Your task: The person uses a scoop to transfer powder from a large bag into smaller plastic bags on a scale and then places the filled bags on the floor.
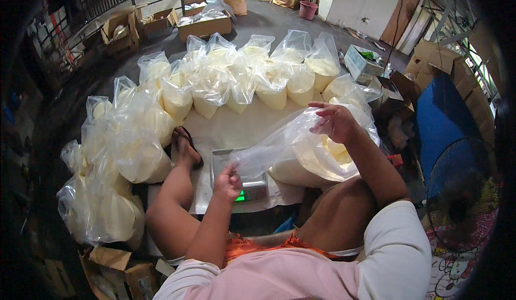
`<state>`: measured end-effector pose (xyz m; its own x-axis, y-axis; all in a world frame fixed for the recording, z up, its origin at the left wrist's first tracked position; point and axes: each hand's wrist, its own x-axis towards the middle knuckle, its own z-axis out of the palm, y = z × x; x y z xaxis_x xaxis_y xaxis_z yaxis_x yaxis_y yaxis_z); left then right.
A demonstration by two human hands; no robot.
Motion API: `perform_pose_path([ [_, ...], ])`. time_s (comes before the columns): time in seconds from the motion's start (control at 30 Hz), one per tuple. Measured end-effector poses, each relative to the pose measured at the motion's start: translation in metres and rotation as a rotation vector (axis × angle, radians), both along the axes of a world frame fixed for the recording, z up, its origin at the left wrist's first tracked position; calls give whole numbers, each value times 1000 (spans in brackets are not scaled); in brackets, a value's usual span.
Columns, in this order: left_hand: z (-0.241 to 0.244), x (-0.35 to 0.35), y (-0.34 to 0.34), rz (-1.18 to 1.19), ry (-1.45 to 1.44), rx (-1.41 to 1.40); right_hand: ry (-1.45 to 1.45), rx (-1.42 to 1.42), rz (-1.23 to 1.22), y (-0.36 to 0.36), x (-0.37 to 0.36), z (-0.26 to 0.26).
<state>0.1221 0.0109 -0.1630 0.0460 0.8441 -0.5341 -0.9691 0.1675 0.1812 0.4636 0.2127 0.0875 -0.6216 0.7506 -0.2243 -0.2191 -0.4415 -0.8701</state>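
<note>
A clear plastic bag, with no powder visible in it, stretches between my two hands. My left hand pinches one end of it above the front of a digital scale, whose green display is lit. My right hand is raised at the other end, index finger extended, the film between its thumb and lower fingers. Under the right forearm, a large open sack holds pale yellow powder. The bag covers part of the scale's metal tray.
Filled clear bags of pale powder curve around the white sheet from left to right. A mesh-guarded fan stands at right, near a blue panel. Cardboard boxes sit behind; another open box is lower left.
</note>
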Motion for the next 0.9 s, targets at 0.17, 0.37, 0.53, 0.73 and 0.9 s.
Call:
perform_pose_path([
  [0.17, 82, -16, -29, 25, -168, 433, -62, -85, -302, 12, 13, -1],
  [0.37, 75, 11, -15, -165, 19, 319, 18, -38, -545, 42, 40, -17],
  [0.53, 45, 14, -23, -273, 521, 216, -313, 254, -206, 7, 23, -9],
  [0.73, 21, 49, -14, -151, 786, 115, -772, 664, -182, 5, 8, -31],
  [0.9, 9, 51, -14, -347, 911, 43, -1078, 1142, -273, -6, 2, -26],
])
